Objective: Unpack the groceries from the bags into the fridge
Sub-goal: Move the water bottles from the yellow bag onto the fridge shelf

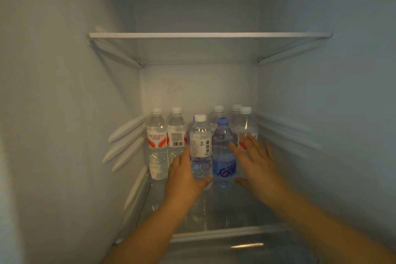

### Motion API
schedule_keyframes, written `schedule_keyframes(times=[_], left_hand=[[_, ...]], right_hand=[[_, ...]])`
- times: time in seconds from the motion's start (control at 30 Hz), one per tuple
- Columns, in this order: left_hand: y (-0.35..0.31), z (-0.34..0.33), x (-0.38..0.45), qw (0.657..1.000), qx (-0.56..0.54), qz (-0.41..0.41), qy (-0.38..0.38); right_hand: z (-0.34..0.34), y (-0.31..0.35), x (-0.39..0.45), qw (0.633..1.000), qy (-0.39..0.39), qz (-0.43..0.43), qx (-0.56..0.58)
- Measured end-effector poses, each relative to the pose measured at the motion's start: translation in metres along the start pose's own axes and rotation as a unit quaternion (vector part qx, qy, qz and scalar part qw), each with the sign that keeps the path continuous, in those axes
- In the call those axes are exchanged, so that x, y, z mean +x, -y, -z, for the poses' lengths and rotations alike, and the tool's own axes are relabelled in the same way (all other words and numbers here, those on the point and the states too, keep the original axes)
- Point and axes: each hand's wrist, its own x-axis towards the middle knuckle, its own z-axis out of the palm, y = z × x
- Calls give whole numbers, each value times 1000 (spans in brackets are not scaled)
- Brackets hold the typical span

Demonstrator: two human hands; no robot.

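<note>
Both hands reach into the fridge over its glass shelf (pixel 225 232). The left hand (pixel 184 180) cups the white-capped bottle (pixel 201 146), whose label carries Chinese characters, thumb curled under its base. The right hand (pixel 257 165), fingers spread and straight, lies just right of the blue bottle (pixel 222 154) marked "Ga…", which stands touching that white-capped bottle's right side. Behind and left of it stand two Wahaha bottles (pixel 157 141), one showing a barcode; more clear bottles (pixel 246 122) stand behind, right.
</note>
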Motion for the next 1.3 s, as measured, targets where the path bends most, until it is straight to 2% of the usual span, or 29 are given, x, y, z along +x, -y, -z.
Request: schedule_keyframes(times=[0.17,0.27,0.5,0.73,0.93,1.17,1.3], left_hand=[[-20,22,-30,987,101,-120,16],[-29,32,-49,976,112,-185,18],[-41,49,-107,968,59,-234,65],[-61,42,-211,942,-21,-281,182],[-89,23,-306,899,-19,-325,292],[-146,1,-416,829,-34,-372,417],[-192,-13,-489,797,-56,-395,454]], right_hand=[[44,9,-21,997,2,-65,45],[69,16,-42,996,-9,-77,41],[136,64,-119,991,7,-130,-28],[192,116,-228,972,70,-218,-46],[247,146,-337,936,96,-334,-61],[318,173,-470,867,136,-471,-88],[365,178,-550,826,171,-525,-115]])
